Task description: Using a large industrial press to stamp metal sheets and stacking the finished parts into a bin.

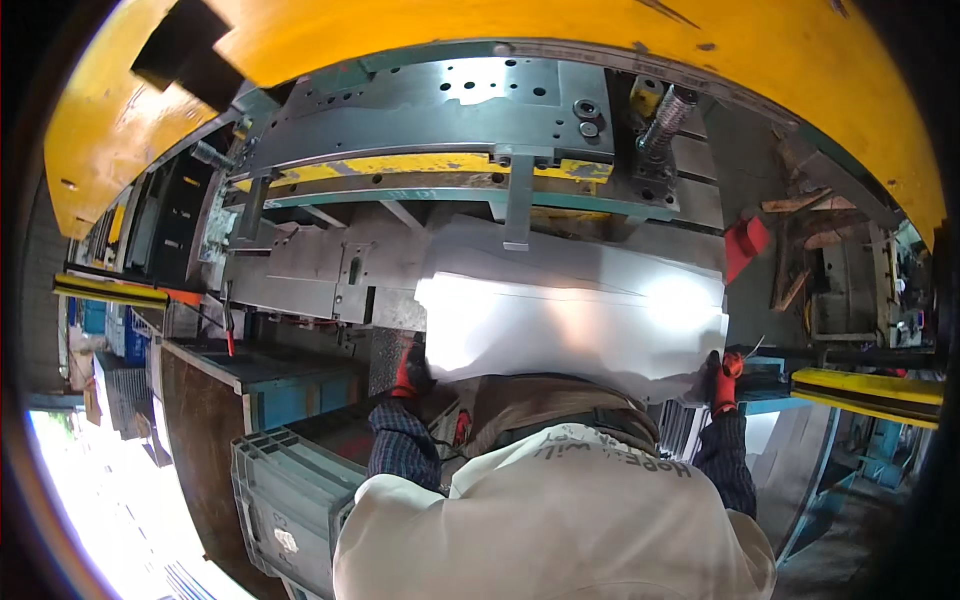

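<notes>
A wide, shiny sheet of metal (560,345) lies in front of my body, its far part on the press bed. Other sheet edges show along its far side; how many lie there I cannot tell. My left hand (412,370), in a red and black glove, is closed at the sheet's near left corner. At the near right corner my right hand (724,380), gloved alike, is closed on the edge. The fingertips of both hands are partly hidden. Beyond the sheet stands a steel die (430,115) with drilled holes and a metal bracket (517,205) hanging over the sheet.
A yellow press frame (480,25) arches over the far side. Yellow-black bars flank me at left (110,290) and right (868,395). A coil spring (665,120) stands right of the die, near a red object (745,245). A grey crate (290,510) sits at my left.
</notes>
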